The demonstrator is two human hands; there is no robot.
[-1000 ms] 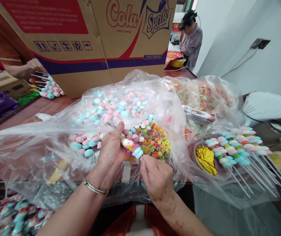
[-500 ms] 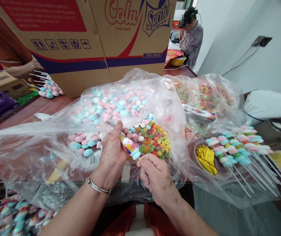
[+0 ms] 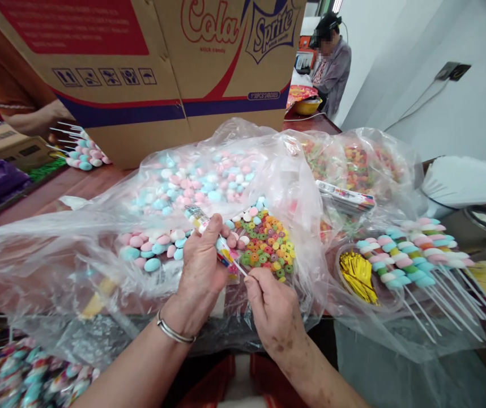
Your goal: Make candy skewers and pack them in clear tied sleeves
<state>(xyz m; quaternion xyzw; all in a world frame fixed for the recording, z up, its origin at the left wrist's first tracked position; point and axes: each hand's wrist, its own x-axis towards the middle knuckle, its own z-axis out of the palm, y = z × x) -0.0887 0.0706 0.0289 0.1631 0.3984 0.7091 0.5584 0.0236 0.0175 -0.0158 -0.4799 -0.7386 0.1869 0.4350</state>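
Left hand [image 3: 200, 266] gripping printed wrapper [image 3: 198, 218]; right hand [image 3: 273, 306] pinching white stick [image 3: 238, 267]. Ring candies [image 3: 268, 241] just beyond right hand; gold strips [image 3: 357, 276] to its right.

A carton [image 3: 175, 133] stands on the table [image 3: 111, 184] behind the loose marshmallows [image 3: 152, 264]. Ring candies [image 3: 268, 243] lie to their right, and candy skewers [image 3: 408, 263] (just beside the twist ties [image 3: 357, 277]) farther right.

Narrow, shiny silver-coloured bangle [image 3: 175, 335] around wrist [image 3: 181, 317] of left hand [image 3: 203, 266]; right hand [image 3: 275, 309], forearms [image 3: 139, 362] bare.
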